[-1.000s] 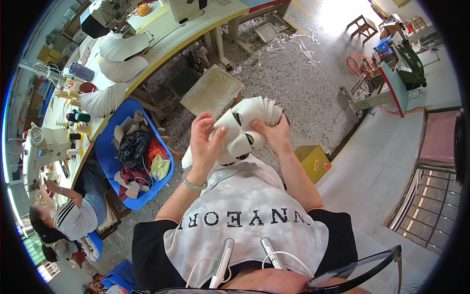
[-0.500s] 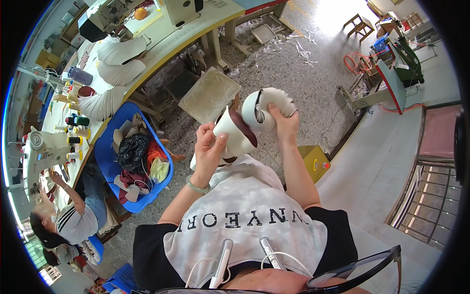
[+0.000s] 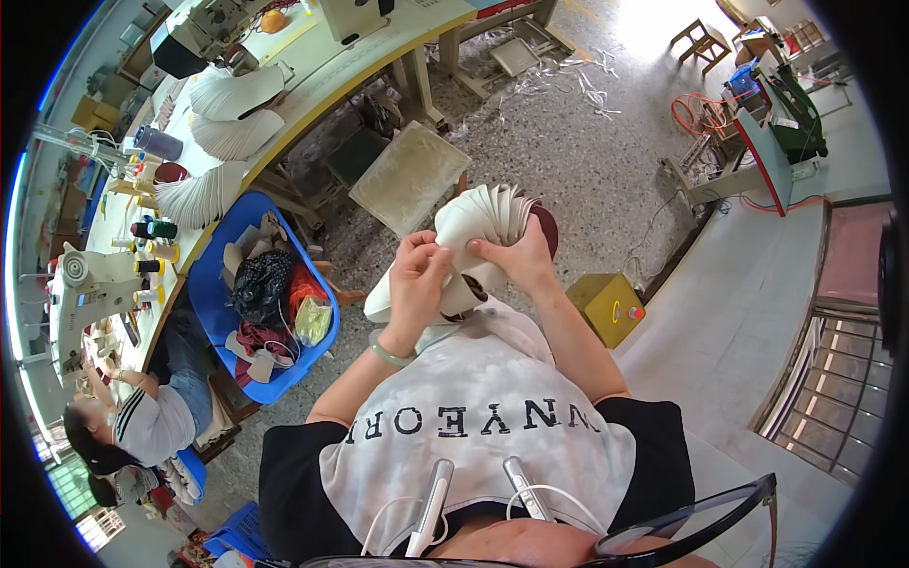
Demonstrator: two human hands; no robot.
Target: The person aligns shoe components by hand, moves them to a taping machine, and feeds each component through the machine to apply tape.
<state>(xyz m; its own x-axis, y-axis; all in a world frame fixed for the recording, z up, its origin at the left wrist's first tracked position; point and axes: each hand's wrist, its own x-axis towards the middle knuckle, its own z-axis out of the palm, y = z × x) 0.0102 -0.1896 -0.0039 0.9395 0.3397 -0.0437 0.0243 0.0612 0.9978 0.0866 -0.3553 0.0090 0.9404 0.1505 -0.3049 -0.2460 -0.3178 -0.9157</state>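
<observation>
Holding a fanned stack of white pieces (image 3: 485,213) in both hands, up in front of the shirt (image 3: 483,379). Gripping the right side with the right hand (image 3: 523,257), thumb on top, fingers mostly tucked out of sight behind. Pinching the left side with the left hand (image 3: 419,279), thumb and fingertips close together, very near the other thumb. Hard to tell just how many pieces between those fingertips. Showing a dark red edge (image 3: 546,227) just past the right hand. Wearing a pale green bracelet (image 3: 390,351) on the left wrist. Beyond the hands, a dusty seat (image 3: 412,177). On the right, a yellow box (image 3: 606,308). On the left, a blue tub (image 3: 210,305) full of cloth (image 3: 258,336) and scraps (image 3: 260,366). Farther left, a long table (image 3: 355,68) with more white fans (image 3: 237,135), thread (image 3: 163,230) and a sewing machine (image 3: 85,284). Close to that machine, another person (image 3: 156,421).
</observation>
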